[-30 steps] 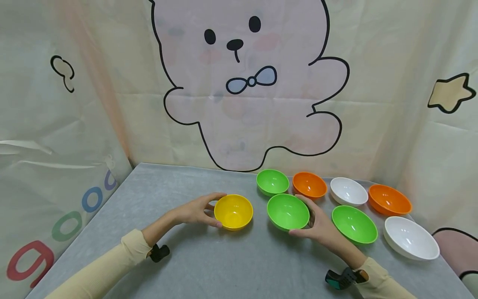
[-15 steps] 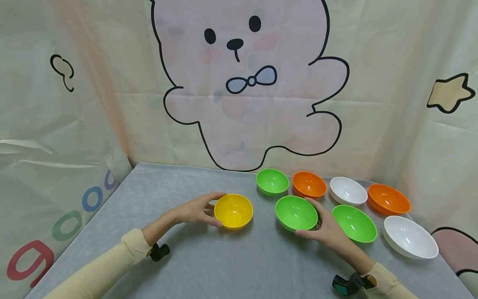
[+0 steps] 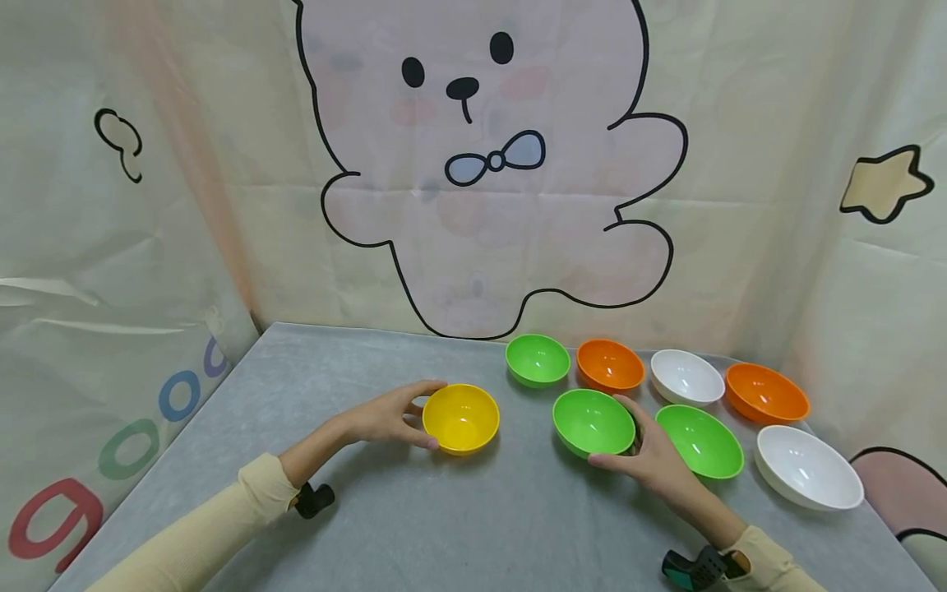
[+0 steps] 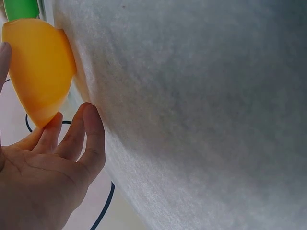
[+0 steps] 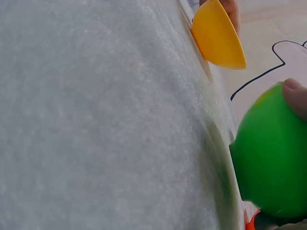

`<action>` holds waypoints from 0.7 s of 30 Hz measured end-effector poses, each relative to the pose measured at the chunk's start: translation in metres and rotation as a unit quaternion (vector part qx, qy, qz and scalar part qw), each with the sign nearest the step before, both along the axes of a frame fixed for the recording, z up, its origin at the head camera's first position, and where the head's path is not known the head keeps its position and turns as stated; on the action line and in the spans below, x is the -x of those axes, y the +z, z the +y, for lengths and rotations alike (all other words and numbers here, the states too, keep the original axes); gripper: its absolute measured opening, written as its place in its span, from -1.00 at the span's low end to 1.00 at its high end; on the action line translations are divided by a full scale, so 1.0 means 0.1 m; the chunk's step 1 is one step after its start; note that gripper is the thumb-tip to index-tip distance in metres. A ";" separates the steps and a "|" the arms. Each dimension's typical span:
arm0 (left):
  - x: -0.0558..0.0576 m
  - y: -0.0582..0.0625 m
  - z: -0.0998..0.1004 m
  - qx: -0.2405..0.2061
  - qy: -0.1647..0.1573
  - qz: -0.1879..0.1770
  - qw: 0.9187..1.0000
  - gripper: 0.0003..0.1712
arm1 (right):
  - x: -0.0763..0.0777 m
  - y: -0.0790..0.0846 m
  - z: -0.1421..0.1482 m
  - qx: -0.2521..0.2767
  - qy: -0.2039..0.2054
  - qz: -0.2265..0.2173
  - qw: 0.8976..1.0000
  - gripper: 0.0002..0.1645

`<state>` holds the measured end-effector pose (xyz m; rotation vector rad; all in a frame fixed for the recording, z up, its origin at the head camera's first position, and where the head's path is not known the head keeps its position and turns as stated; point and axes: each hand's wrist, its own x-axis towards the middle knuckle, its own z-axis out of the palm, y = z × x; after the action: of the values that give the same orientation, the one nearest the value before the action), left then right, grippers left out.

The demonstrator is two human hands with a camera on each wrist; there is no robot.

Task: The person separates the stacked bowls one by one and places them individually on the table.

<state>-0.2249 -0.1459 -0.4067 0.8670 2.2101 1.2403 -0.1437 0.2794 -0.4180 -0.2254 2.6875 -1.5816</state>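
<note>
In the head view a yellow bowl (image 3: 462,419) stands upright at mid-table. My left hand (image 3: 386,418) holds it from its left side, thumb at the near side and fingers at the far side. To its right is a green bowl (image 3: 593,421), gripped at its right side by my right hand (image 3: 651,456). A gap separates the two bowls. The left wrist view has the yellow bowl (image 4: 41,72) between thumb and fingertips. In the right wrist view the thumb (image 5: 295,93) lies against the green bowl (image 5: 273,153), whose fingers' side is mostly hidden.
Behind the held green bowl stand a smaller green bowl (image 3: 538,360) and an orange bowl (image 3: 610,366). Farther right are a white bowl (image 3: 687,378), another orange bowl (image 3: 766,393), a green bowl (image 3: 699,441) and a large white bowl (image 3: 809,467). A printed curtain (image 3: 740,271) hangs behind the grey table (image 3: 473,526).
My right hand has moved to the right with the green bowl, widening the gap to the yellow bowl. My left hand and the yellow bowl have stayed in place.
</note>
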 end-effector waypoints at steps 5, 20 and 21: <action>0.00 -0.01 -0.01 -0.001 0.001 -0.001 1.000 0.08 | 0.01 -0.03 -0.01 0.001 -0.008 0.002 1.000 0.25; 0.00 0.00 0.00 -0.004 0.000 -0.005 1.000 0.09 | 0.01 -0.06 -0.02 -0.026 -0.034 -0.009 0.999 0.31; 0.00 -0.01 0.00 -0.005 0.000 -0.006 1.000 0.09 | 0.01 -0.06 -0.02 -0.025 -0.032 -0.011 0.999 0.32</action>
<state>-0.2247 -0.1459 -0.4072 0.8615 2.1963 1.2550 -0.1444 0.2771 -0.4241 -0.1211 2.7414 -1.5211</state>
